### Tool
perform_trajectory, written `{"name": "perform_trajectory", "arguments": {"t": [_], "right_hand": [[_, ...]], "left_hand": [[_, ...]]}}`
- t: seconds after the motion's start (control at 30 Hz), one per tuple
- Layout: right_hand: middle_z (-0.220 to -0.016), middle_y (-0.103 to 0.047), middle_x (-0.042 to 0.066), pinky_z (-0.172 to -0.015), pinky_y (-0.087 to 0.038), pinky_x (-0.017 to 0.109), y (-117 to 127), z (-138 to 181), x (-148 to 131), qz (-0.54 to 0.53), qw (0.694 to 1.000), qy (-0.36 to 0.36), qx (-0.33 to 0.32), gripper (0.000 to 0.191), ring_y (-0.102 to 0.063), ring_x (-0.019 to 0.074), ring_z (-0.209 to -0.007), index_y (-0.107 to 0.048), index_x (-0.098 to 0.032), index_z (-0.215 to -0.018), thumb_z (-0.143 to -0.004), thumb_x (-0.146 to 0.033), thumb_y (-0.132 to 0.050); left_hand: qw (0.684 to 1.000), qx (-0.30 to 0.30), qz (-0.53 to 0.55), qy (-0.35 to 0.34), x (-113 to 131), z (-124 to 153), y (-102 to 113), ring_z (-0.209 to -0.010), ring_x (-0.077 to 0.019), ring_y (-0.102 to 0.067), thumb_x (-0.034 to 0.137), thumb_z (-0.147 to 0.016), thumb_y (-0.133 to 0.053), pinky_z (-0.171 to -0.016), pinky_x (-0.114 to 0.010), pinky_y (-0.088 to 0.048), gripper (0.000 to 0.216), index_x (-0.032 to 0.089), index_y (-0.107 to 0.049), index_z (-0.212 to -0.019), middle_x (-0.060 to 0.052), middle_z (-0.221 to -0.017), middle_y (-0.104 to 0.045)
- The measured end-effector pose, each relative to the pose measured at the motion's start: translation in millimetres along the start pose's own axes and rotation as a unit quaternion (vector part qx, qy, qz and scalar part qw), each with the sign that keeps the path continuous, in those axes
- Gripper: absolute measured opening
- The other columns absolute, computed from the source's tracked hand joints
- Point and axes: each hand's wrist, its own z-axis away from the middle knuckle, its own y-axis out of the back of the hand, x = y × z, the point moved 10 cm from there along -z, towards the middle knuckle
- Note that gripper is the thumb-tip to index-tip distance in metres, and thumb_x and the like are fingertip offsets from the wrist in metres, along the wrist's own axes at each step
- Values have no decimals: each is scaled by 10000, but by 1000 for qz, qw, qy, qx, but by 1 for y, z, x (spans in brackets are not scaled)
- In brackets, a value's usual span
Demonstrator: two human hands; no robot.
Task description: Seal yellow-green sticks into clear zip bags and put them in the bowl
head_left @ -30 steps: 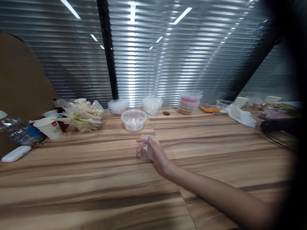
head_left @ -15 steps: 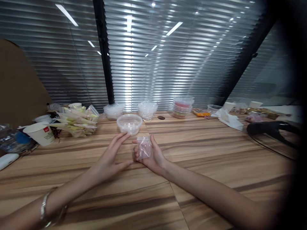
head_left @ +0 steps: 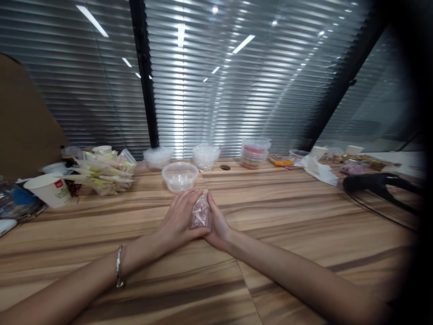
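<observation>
A small clear plastic bag [head_left: 200, 213], crinkled and shiny, lies between my two hands above the table's middle. My right hand [head_left: 217, 227] grips it from the right, thumb along its edge. From the left, my left hand [head_left: 181, 215] closes round the same bag, fingers over its top and thumb along its lower edge. Whether anything is inside the bag I cannot tell. Just beyond my left fingers a round clear plastic bowl [head_left: 180, 177] stands upright on the wooden table [head_left: 162, 289].
At the back are stacked clear containers [head_left: 158, 158], a wrapped stack of bowls [head_left: 206, 157] and lidded tubs [head_left: 255, 152]. On the left, a paper cup [head_left: 49, 189] leans near a pile of packets [head_left: 104, 171]. A black object with a cable [head_left: 379, 185] lies at the right.
My left hand has moved right and closed on the bag that my right hand holds. The view has shifted slightly.
</observation>
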Motion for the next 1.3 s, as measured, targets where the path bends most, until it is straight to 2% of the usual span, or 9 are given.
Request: {"name": "perform_trajectory", "arguments": {"t": [0.3, 0.37, 0.47, 0.57, 0.7, 0.8, 1.03, 1.3], "right_hand": [[-1105, -643, 66, -916, -432, 320, 4, 1, 5, 8, 1000, -13, 9, 456, -592, 184, -1017, -578, -190, -1129, -860, -535, -448], [-1124, -633, 62, -954, -405, 318, -2, 5, 5, 26, 1000, -10, -5, 384, -582, 175, -1037, -561, -193, -1153, -857, -434, -519], [-1131, -619, 47, -978, -382, 339, -9, 9, 1, 67, 997, 22, -30, 334, -568, 174, -1055, -551, -216, -1140, -818, -289, -602], [-1052, -623, 18, -907, -411, 326, 2, 11, -10, 152, 985, 81, 10, 238, -574, 161, -980, -575, -231, -1019, -791, -269, -632], [-796, -604, -20, -704, -412, 254, 19, 15, -28, 312, 938, 130, 74, 167, -540, 114, -726, -575, -207, -853, -761, -313, -665], [-726, -574, -24, -623, -384, 244, 22, 15, -33, 335, 930, 125, 81, 195, -507, 109, -655, -564, -198, -815, -743, -342, -674], [-709, -577, -15, -631, -384, 257, 26, 12, -44, 353, 923, 132, 80, 170, -504, 122, -649, -598, -197, -791, -736, -341, -670], [-737, -608, 7, -709, -410, 292, 31, 7, -55, 438, 884, 152, 55, 91, -548, 148, -710, -611, -189, -752, -766, -276, -633]], "left_hand": [[999, 28, 17, 12, 0, 7, 0, -1205, -278, -407, 452, -709, -679, -1019, -457, -344, 789, 236, -264, -1344, -118, -1297, -443], [999, 46, 14, 26, -8, 9, 3, -1203, -273, -410, 444, -719, -672, -1014, -453, -352, 779, 243, -258, -1348, -113, -1298, -439], [993, 104, 3, 51, -25, 15, 14, -1223, -264, -391, 372, -740, -663, -1023, -447, -346, 761, 243, -237, -1357, -110, -1315, -416], [987, 137, -8, 83, -41, 19, 21, -1226, -263, -387, 313, -734, -659, -1028, -447, -340, 750, 231, -242, -1353, -114, -1317, -405], [987, 133, -15, 88, -44, 17, 20, -1223, -268, -391, 346, -725, -666, -1023, -443, -345, 749, 229, -262, -1345, -116, -1309, -414], [988, 128, -23, 79, -41, 16, 19, -1233, -272, -382, 367, -745, -649, -1027, -451, -336, 727, 238, -265, -1349, -117, -1316, -411], [991, 112, -34, 62, -37, 15, 15, -1238, -267, -378, 302, -768, -628, -1025, -452, -332, 678, 244, -274, -1344, -112, -1320, -409], [994, 78, -46, 62, -34, 12, 12, -1222, -266, -388, 271, -755, -640, -1012, -438, -342, 655, 241, -316, -1323, -109, -1315, -414]]}}
